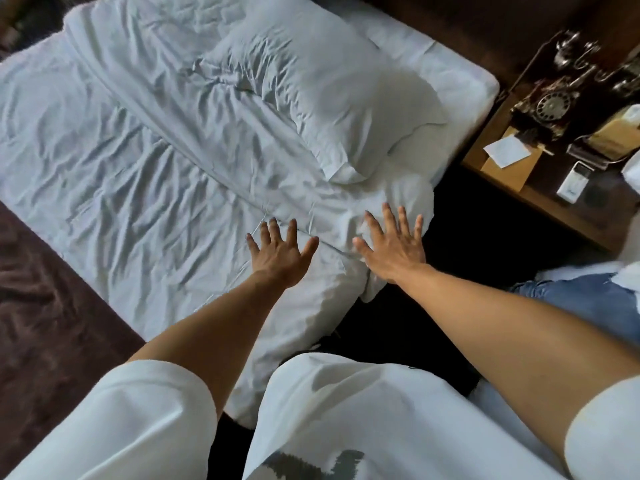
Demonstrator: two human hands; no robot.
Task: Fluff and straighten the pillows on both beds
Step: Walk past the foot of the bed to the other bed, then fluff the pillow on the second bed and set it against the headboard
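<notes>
Head view, looking down across a bed. A white pillow lay at the upper centre of the frame, creased and slightly slumped, its long axis running from upper left to lower right, resting on the rumpled white duvet near the head end of the mattress. The left hand, at centre frame, was spread wide with straight fingers, palm down over the duvet; whether it touched the fabric could not be told. The right hand, just to the right of it, was likewise splayed flat, its fingers lying on the bunched duvet corner at the bed's edge. Neither hand held anything, and both lay below the pillow, apart from it. A brown blanket occupied the lower left. At the upper right stood a wooden nightstand bearing an antique rotary telephone, a white notepad and a white remote control.
</notes>
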